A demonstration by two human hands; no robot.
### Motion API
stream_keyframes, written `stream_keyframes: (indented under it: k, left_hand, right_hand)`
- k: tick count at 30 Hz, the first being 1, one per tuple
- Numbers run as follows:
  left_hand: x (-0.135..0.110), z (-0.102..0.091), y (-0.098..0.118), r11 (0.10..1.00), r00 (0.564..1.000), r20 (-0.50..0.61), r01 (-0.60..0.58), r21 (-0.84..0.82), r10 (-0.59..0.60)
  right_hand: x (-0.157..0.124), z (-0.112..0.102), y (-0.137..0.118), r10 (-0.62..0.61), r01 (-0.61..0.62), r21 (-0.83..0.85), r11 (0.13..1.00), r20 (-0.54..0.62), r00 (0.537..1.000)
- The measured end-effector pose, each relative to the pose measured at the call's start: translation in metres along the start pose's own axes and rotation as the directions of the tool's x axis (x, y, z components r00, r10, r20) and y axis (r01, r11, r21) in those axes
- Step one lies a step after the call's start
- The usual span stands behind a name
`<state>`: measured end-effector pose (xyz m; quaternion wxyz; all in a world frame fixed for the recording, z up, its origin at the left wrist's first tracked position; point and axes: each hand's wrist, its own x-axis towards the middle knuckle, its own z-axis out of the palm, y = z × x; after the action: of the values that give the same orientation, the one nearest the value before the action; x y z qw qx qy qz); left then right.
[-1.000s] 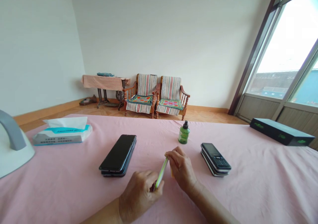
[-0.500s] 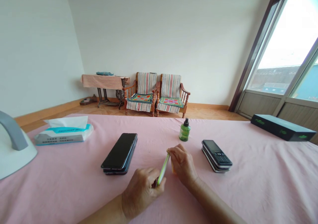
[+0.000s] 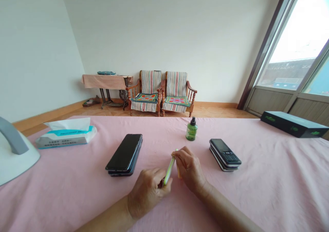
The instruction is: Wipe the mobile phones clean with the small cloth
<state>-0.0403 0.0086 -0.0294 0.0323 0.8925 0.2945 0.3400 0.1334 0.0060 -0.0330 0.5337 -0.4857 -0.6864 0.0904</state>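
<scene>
My left hand (image 3: 150,187) is closed around the lower end of a slim, flat, phone-sized thing (image 3: 169,172), seen nearly edge-on, with a white and lime-green edge. Fingers of my right hand (image 3: 190,166) pinch its upper end. A bit of something orange (image 3: 179,173) shows under the right palm; its kind is hidden. To the left lies a stack of black smartphones (image 3: 125,153). On the right is a stack of phones with a keypad phone (image 3: 226,153) on top. A green bottle (image 3: 191,130) with a black cap stands beyond my right hand.
A pink cloth (image 3: 77,190) covers the table. A tissue pack (image 3: 66,136) lies at the back left, beside a white appliance with a grey handle (image 3: 12,139) at the left edge. A black box (image 3: 293,125) sits at the back right. Two wooden chairs (image 3: 177,91) stand beyond the table.
The view has tilted down slightly at the right, so the table things appear a little higher. Both hands keep their hold on the slim thing, which has barely moved.
</scene>
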Motion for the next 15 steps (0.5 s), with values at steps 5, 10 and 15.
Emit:
stream_keyframes:
  k: [5,10,15]
  left_hand:
    - [0.000,-0.002,0.001,1.000,1.000,-0.004,0.004,0.006,-0.004]
    - [0.000,-0.003,0.003,1.000,1.000,0.012,-0.004,0.024,0.004]
    - [-0.001,-0.003,0.007,0.998,0.999,0.024,-0.049,0.045,0.048]
  right_hand:
    - [0.000,0.002,0.000,0.007,-0.007,-0.006,1.000,-0.010,1.000]
    - [0.013,-0.002,0.020,0.055,-0.057,-0.028,0.998,-0.054,0.997]
    - [0.002,-0.011,0.014,0.025,-0.025,-0.023,0.999,-0.029,0.999]
